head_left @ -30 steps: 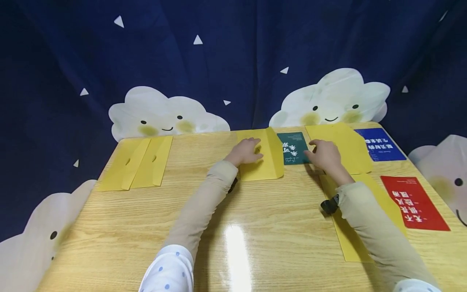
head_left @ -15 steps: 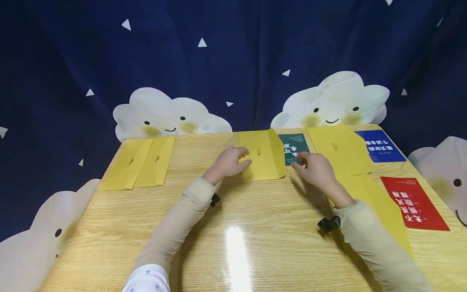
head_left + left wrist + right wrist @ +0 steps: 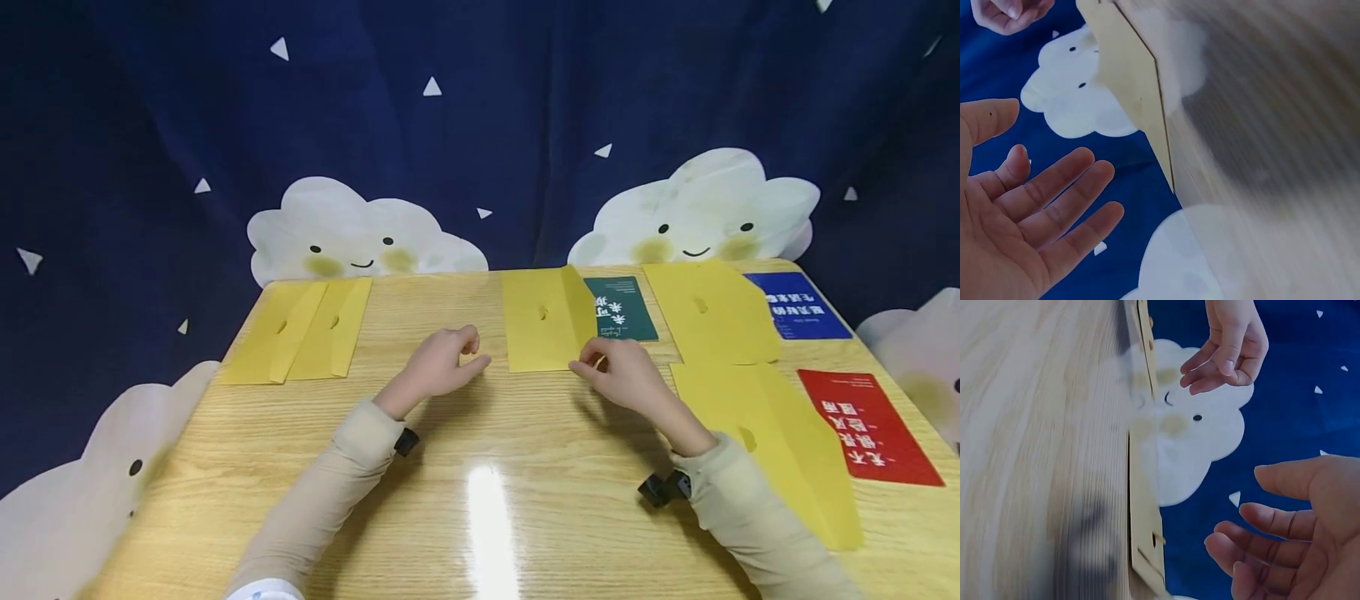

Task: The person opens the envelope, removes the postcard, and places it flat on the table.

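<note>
Near the far edge of the table [image 3: 420, 525], a yellow envelope [image 3: 536, 337] lay between my hands, its flap raised, with a green card [image 3: 633, 315] showing just past that flap. My left hand [image 3: 438, 367] hung off its left side, fingers spread and slightly bent; my right hand [image 3: 626, 375] hovered by its near right corner, thumb and fingertips parted. Farther right lay a blue card [image 3: 810, 308] and a red card [image 3: 873, 429].

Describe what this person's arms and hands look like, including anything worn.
The left hand and right hand are ungloved. Plain beige fabric sleeves reach the wrists. A small, black, blocky device sits at each wrist. White fabric with faint bluish marks shows beyond the left sleeve, at the head view's bottom edge.
</note>
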Demonstrator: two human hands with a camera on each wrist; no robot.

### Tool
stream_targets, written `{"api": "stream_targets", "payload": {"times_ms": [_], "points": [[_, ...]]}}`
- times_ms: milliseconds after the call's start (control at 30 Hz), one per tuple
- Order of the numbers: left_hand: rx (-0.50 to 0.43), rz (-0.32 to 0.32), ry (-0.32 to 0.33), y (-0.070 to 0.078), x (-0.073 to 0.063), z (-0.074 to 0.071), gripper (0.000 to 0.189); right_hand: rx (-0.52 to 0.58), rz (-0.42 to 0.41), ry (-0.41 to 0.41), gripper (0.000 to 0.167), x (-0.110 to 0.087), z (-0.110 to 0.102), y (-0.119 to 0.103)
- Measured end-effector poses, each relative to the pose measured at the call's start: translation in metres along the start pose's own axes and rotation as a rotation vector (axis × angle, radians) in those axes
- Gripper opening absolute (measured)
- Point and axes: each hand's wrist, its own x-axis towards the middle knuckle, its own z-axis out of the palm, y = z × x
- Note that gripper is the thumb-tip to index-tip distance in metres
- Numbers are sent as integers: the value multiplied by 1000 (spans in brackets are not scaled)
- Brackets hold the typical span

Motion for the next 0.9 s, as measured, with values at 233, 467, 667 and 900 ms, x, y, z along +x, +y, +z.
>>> {"api": "stream_targets", "payload": {"times_ms": [233, 467, 667, 900], "points": [[16, -25, 19, -10, -26, -8, 21, 31, -51, -8, 16, 5, 13, -16], [2, -77, 32, -19, -49, -15, 18, 64, -87, -34, 11, 14, 27, -34], [-36, -109, 53, -34, -69, -27, 17, 98, -103, -85, 21, 25, 40, -49], [-63, -159, 77, -60, -92, -43, 30, 119, -108, -144, 42, 41, 61, -65]]}}
